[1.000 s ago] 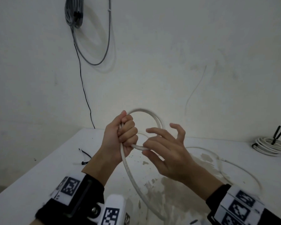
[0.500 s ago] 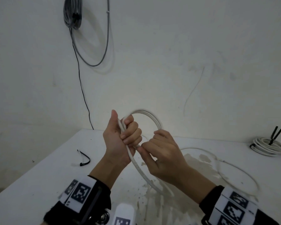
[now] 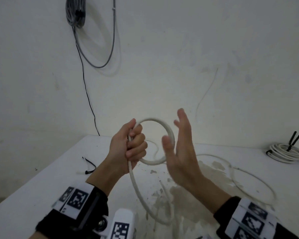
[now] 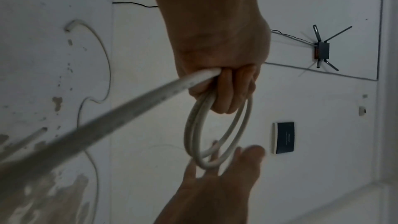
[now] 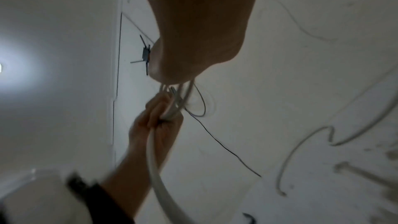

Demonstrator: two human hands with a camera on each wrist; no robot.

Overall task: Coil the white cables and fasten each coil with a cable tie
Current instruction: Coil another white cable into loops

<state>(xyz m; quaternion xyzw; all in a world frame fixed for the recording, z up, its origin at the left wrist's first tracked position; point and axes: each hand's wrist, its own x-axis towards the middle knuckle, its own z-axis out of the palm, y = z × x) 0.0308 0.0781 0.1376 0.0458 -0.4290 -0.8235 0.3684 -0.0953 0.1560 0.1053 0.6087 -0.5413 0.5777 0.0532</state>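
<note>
Since half a second earlier, the right hand (image 3: 179, 149) had let go of the cable (image 3: 155, 163) and opened, fingers straight, palm toward the coil's far side; whether it touched the loop could not be told. The left hand (image 3: 129, 145) had its grip closed round the gathered turns, holding a small round coil upright above the middle of the surface (image 3: 41, 183). In the left wrist view two turns showed, hanging below the fist. The free run dropped from the fist toward the near edge, then trailed in loose curves toward the right edge.

My judgement: with only one hand holding, the stiff turns could spring open or slide out of line, because such round, smooth-jacketed cable tends to resist a tight bend. The long slack could also snag on itself when drawn in.

A finished coil (image 3: 286, 152) lay at the far right corner, with black tie tails sticking up. A thin black tie (image 3: 90, 167) lay near the left edge. The surface was white, chipped and stained in its middle.
</note>
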